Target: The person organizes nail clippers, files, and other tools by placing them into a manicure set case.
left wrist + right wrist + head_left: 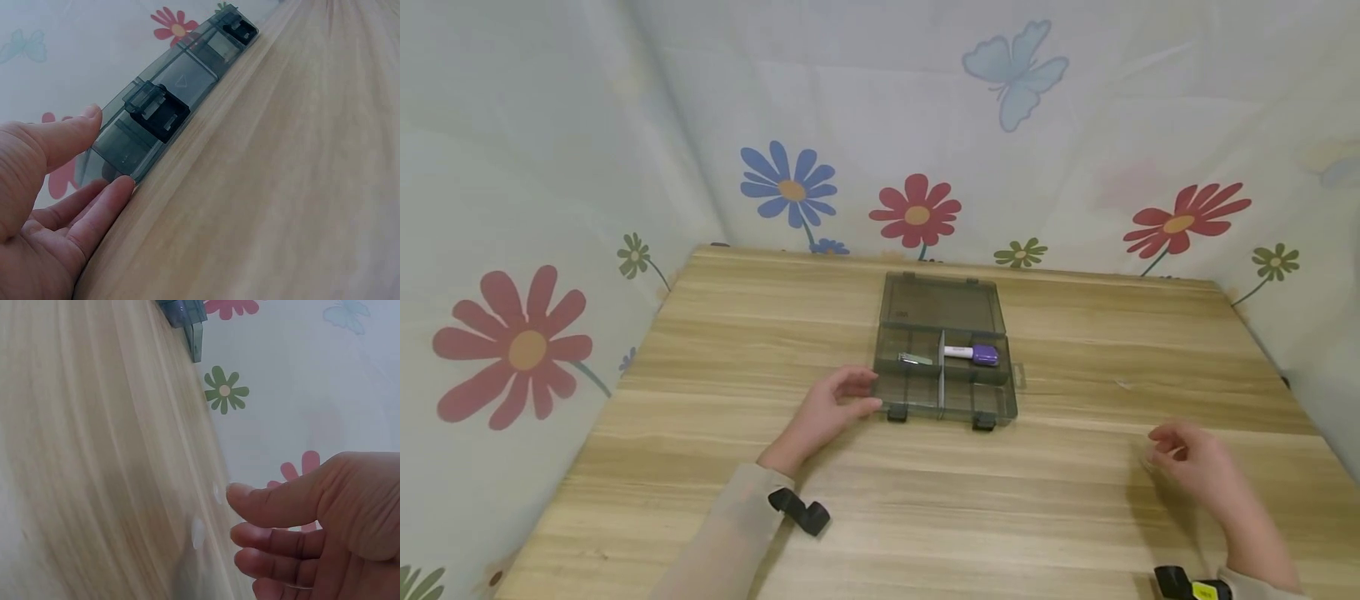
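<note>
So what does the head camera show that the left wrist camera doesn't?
Only the head view shows inside the open box: a purple-capped item in one compartment and a small metal item in another, the raised lid, and the right hand, off to the side and holding nothing visible. Only the left wrist view shows the box's dark front latches close up. Both show the left hand touching the box's near left corner on the wooden table.
</note>
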### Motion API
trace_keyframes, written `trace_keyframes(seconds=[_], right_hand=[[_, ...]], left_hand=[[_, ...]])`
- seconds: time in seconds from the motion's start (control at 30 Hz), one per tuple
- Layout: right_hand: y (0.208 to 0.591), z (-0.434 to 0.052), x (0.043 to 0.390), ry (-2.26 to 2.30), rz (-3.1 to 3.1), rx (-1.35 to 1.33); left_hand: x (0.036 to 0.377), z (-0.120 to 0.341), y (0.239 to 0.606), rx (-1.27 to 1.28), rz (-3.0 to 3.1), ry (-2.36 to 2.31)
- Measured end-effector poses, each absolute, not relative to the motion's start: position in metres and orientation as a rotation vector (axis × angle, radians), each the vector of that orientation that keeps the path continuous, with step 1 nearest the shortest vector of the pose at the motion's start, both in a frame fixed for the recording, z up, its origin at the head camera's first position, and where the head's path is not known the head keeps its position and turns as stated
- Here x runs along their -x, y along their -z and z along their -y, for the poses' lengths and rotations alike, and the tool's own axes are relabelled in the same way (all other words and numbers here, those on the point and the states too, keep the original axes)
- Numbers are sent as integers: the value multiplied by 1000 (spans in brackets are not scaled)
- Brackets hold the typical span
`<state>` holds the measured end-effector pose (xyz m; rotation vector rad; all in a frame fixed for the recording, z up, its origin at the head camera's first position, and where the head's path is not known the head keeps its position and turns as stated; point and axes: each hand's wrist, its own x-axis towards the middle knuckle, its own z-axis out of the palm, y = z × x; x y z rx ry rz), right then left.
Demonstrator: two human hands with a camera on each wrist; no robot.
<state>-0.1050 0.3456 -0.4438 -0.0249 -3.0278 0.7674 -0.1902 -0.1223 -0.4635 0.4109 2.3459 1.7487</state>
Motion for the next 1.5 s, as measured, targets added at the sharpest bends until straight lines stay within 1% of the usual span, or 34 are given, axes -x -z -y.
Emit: trace_keyframes(seconds=[0.43,1.0,1.5], right_hand=[[452,-346,109,-764,3179,80],[457,-341,113,-699,3137,84],[449,-319,122,-714,2981,-76]], left_hand=[[190,124,468,-442,-2355,-1737],[191,124,466,-442,-2357,-1727],[191,124,466,-461,-2356,-1742]])
